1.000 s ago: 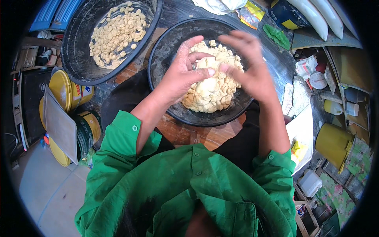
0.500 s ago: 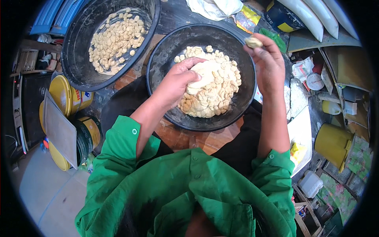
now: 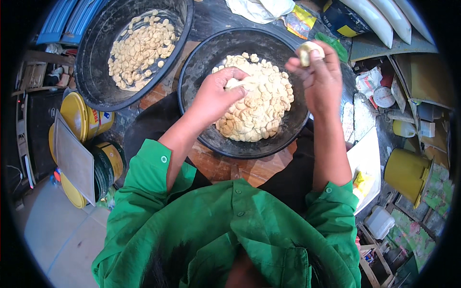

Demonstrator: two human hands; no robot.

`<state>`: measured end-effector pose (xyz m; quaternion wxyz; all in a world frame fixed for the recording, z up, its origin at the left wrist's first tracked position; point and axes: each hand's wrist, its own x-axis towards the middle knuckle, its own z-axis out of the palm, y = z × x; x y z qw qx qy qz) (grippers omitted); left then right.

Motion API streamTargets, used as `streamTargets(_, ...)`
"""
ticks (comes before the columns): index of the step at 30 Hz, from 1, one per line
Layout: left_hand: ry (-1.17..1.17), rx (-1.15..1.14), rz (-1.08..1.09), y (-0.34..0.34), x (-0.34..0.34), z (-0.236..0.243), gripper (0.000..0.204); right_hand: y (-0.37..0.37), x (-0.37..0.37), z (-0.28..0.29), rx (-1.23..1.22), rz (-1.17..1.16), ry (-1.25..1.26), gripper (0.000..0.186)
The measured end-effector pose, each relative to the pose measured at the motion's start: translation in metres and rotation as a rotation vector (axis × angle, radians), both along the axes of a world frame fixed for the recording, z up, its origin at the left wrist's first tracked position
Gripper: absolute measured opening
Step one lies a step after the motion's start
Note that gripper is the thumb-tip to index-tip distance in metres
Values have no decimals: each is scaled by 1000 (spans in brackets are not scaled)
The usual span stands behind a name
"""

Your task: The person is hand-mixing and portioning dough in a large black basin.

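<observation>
A black round basin (image 3: 198, 62) in front of me holds a heap of small pale dough pieces (image 3: 254, 117). Over the heap's left side, my left hand (image 3: 213, 96) is closed on a lump of pale dough (image 3: 238, 83), partly covered by the fingers. My right hand (image 3: 324, 72) is raised above the basin's right rim. Its thumb and fingers pinch a small rounded yellowish thing (image 3: 304, 56) with a darker, greenish-looking face; whether it is dough or a small tool I cannot tell.
At the upper left a second black basin (image 3: 91, 89) is tilted, with more dough pieces (image 3: 139, 50) inside. Yellow-lidded buckets (image 3: 74, 115) and a grey board (image 3: 74, 156) stand left. To the right are a white tray (image 3: 369, 158) and a yellow bucket (image 3: 406, 175).
The dough in my left hand, broad and flat before, now shows only as a small part between the fingers. My right hand has turned and shifted slightly left, still pinching the yellowish thing.
</observation>
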<state>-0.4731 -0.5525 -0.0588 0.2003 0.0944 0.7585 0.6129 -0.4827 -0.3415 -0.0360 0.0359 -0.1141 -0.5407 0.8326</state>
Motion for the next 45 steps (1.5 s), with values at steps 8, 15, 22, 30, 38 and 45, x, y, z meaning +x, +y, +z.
streamTargets(8, -582, 797, 112, 8, 4, 3, 54, -20, 20, -1, 941, 512, 394, 50)
streamTargets(15, -456, 528, -58, 3, 3, 17, 51, -12, 15, -2, 854, 508, 422, 25)
streamTargets(22, -340, 462, 13, -4, -2, 8, 19, 10, 1, -3, 489, 287, 341, 23)
streamTargets(30, -101, -231, 259, -37, -53, -105, 38, 0, -22, -61, 676, 570, 23, 31)
streamTargets(38, -646, 317, 843, -108, -8, -323, 46, -10, -15, -256, 1397, 926, -189, 68)
streamTargets(45, -410, 93, 747, -62, -66, -308, 51, -82, -59, -356, 1487, 339, -576, 76)
